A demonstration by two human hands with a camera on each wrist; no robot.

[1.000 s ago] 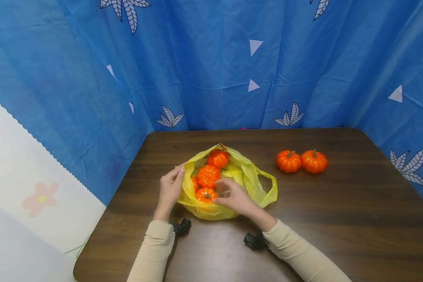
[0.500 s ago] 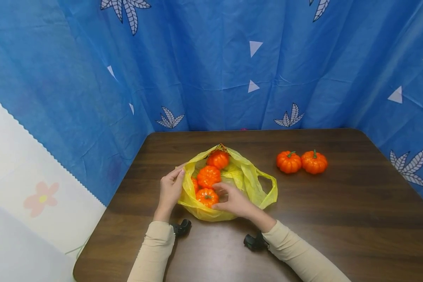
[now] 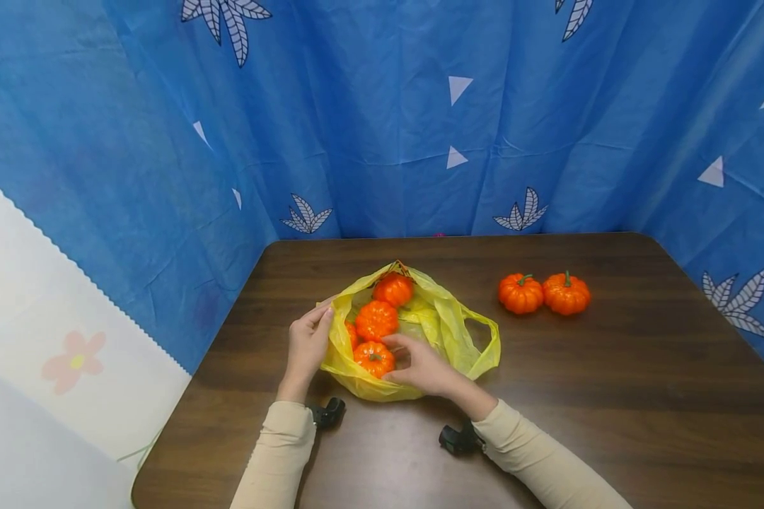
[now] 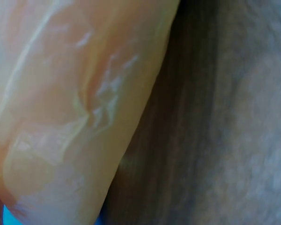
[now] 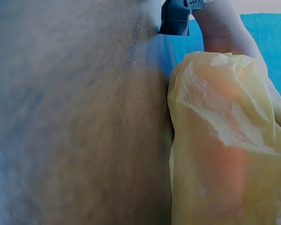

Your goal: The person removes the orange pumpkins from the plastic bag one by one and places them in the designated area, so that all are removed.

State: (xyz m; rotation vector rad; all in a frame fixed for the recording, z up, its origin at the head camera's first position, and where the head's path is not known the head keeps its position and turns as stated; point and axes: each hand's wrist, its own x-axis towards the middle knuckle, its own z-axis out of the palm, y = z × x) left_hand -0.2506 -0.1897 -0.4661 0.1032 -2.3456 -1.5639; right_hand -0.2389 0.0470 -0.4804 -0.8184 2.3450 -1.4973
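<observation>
A yellow plastic bag (image 3: 448, 329) lies with its mouth spread wide on the table. My left hand (image 3: 308, 339) pinches the bag's left rim between thumb and fingers. Inside are several small glossy orange pumpkins: a back one (image 3: 393, 289), a middle one (image 3: 375, 320), a front one (image 3: 372, 358), and another partly hidden at the left. My right hand (image 3: 420, 364) reaches over the near rim, thumb and fingers curved round the right side of the front pumpkin. In the left wrist view, the bag's thin film (image 4: 84, 93) covers the left part; in the right wrist view, orange shows through it.
Two more orange pumpkins stand side by side at the back right, one on the left (image 3: 521, 294) and one on the right (image 3: 566, 293). Brown wood-grain tabletop (image 3: 643, 396) surrounds the bag. A blue patterned curtain (image 3: 388, 106) hangs behind the table.
My right hand and the front pumpkin have shifted slightly toward me inside the bag. The left hand keeps its pinch on the rim.
</observation>
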